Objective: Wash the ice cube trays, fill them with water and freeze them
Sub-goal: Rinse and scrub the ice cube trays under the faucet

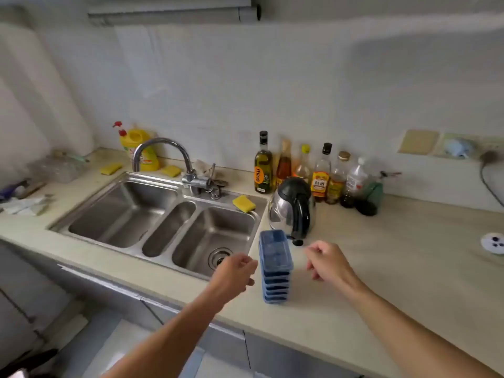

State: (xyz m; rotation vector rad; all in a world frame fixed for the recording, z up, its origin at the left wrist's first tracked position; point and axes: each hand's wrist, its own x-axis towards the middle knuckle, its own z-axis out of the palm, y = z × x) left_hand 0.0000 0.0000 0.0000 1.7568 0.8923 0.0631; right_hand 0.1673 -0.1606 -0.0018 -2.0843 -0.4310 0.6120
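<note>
- Flanking the stacked blue ice cube trays (275, 266), left hand (234, 271) and right hand (327, 264) hover loosely curled, grasping nothing; apparently poised to lift
- Stack stands on counter (381, 268) beside the sink (229, 227); handy for washing

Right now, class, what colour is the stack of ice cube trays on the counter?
Blue; the stack of ice cube trays shows clearly in the head view.

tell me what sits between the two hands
The stack of blue ice cube trays stands between the left hand and right hand, seen in the head view.
</note>
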